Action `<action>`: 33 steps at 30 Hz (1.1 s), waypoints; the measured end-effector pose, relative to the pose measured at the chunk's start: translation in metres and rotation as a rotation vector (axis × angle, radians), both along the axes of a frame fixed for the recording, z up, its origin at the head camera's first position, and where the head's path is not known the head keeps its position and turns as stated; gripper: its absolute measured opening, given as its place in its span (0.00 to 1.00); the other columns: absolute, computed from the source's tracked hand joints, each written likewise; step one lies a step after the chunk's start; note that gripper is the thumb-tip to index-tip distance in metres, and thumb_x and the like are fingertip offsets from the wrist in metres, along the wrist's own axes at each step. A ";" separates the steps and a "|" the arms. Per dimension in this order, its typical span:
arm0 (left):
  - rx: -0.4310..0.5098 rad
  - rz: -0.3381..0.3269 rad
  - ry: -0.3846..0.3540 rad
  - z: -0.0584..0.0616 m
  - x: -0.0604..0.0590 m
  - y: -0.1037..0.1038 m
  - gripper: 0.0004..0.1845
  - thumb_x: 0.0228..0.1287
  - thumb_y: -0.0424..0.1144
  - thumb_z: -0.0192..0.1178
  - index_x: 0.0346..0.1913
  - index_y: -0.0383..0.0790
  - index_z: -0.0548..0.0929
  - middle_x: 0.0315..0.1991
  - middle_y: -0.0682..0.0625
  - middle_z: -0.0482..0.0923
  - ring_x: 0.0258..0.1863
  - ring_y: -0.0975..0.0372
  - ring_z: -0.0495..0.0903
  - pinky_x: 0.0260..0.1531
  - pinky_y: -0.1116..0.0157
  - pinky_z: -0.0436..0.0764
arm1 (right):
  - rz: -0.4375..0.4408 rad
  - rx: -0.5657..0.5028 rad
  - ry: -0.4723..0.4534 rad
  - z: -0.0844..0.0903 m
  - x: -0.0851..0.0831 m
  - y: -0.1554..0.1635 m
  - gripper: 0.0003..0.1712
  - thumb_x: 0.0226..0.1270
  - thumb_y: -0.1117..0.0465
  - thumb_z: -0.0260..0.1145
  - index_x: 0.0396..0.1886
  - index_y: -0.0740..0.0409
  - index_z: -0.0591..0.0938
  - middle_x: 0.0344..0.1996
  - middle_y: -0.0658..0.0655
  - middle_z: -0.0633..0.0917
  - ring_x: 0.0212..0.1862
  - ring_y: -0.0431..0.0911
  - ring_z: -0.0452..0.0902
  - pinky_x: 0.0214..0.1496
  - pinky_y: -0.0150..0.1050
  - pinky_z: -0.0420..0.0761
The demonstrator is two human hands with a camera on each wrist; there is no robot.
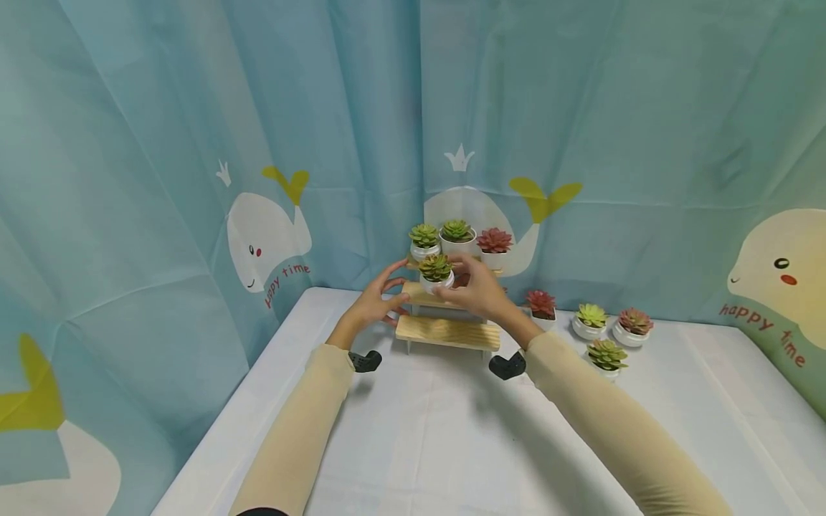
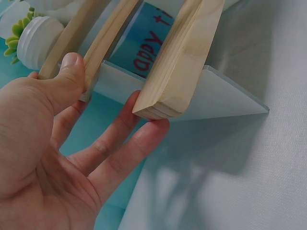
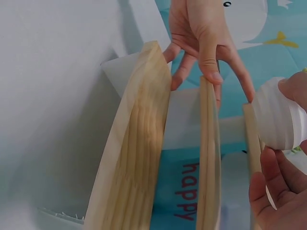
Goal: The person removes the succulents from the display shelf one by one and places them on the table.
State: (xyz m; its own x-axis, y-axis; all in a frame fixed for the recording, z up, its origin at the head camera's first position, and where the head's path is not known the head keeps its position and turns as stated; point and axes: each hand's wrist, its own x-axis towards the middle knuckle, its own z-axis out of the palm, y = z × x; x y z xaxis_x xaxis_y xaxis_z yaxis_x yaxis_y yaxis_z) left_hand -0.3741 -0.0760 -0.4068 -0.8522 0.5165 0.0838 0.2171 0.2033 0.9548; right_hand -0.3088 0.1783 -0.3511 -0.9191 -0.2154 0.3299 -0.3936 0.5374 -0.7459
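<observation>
A three-step wooden stand (image 1: 447,332) with pale side supports stands near the back of the white table. My left hand (image 1: 372,304) is at its left end, fingers spread and fairly straight. In the left wrist view, the thumb touches the middle plank (image 2: 91,67) and two fingertips touch the end of the lowest plank (image 2: 165,103). My right hand (image 1: 480,288) holds a green succulent with reddish tips (image 1: 436,268) by its round white pot (image 3: 278,115), in front of the top step. Two green succulents and a red succulent (image 1: 495,241) stand on that top step.
Right of the stand, a red succulent in a square pot (image 1: 541,305) and several round-potted succulents, including a yellow-green one (image 1: 590,320), stand on the table. A blue curtain (image 1: 361,143) with whale prints hangs close behind the stand.
</observation>
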 end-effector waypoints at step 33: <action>0.003 0.005 0.001 0.000 0.001 0.001 0.40 0.77 0.40 0.61 0.82 0.66 0.53 0.79 0.40 0.56 0.38 0.45 0.87 0.35 0.44 0.88 | -0.046 0.146 -0.003 -0.001 0.039 0.076 0.41 0.64 0.50 0.77 0.73 0.57 0.71 0.56 0.66 0.82 0.51 0.57 0.81 0.47 0.51 0.85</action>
